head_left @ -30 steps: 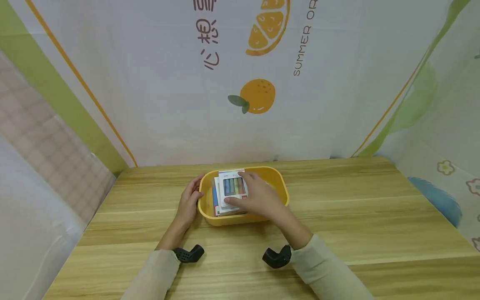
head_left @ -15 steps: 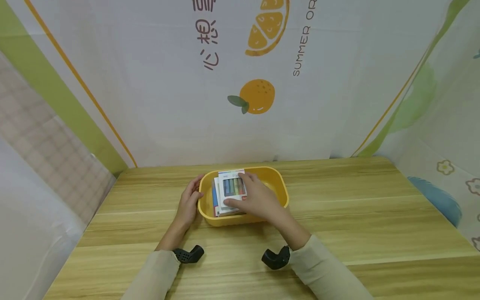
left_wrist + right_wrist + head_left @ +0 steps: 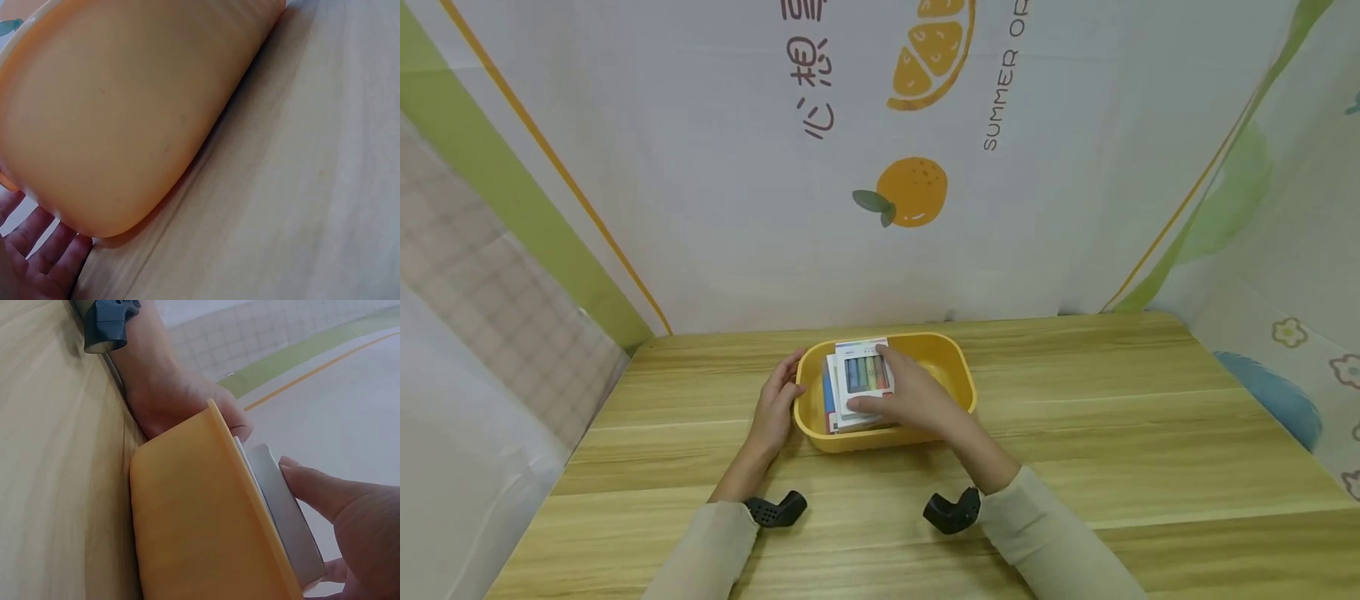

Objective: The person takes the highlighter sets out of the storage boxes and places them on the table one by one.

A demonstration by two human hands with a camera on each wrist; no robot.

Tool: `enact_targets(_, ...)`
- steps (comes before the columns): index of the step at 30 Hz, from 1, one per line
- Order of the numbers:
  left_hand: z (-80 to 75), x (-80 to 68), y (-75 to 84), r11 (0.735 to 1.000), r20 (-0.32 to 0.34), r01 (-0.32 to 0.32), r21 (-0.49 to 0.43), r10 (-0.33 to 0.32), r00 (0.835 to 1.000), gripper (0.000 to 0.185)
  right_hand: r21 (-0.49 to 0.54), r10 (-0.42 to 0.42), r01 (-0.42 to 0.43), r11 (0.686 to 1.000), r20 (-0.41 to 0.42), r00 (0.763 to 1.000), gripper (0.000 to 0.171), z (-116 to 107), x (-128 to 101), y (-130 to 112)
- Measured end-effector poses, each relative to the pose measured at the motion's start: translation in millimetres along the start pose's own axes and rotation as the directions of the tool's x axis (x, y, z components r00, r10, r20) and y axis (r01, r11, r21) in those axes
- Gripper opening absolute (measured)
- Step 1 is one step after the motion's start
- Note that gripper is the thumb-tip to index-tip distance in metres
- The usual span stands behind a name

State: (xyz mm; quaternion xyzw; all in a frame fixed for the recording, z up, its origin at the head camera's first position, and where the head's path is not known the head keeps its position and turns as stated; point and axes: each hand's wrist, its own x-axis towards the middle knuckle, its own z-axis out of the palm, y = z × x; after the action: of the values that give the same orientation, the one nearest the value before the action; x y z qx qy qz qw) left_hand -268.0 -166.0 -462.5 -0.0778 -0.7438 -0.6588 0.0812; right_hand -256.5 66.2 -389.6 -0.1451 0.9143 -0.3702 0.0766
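Observation:
A yellow plastic basket (image 3: 816,444) stands on the table. My left hand (image 3: 772,411) holds its left end, the thumb at the rim and the fingers along the outer wall; the left wrist view shows those fingers (image 3: 56,250) against the corner. Inside the basket's left half, a white box (image 3: 867,375) with a window onto several coloured sticks lies face up on other flat white and blue packs (image 3: 831,400). My right hand (image 3: 917,398) holds this top box, thumb and index finger on its face. In the right wrist view the box (image 3: 284,512) rises above the rim.
The wood-grain table (image 3: 1105,433) extends on both sides of the basket. A white cloth (image 3: 760,250) with orange prints hangs behind its far edge. Black wrist devices (image 3: 778,508) sit on both forearms.

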Motion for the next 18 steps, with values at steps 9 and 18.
enact_targets(9, 0.1, -0.5, 1.0, 1.0, 0.001, 0.007, -0.006, -0.007, 1.0, 0.058, 0.072, 0.008, -0.006, 0.997, -0.028, 1.0, 0.102, -0.5, 3.9, 2.4)
enact_targets(18, 0.0, 0.6, -0.6, 1.0, 0.01, 0.015, -0.001, -0.015, 1.0, 0.058, 0.104, 0.041, -0.037, 0.994, -0.038, 0.998, 0.105, -0.9, 4.2, 2.4)
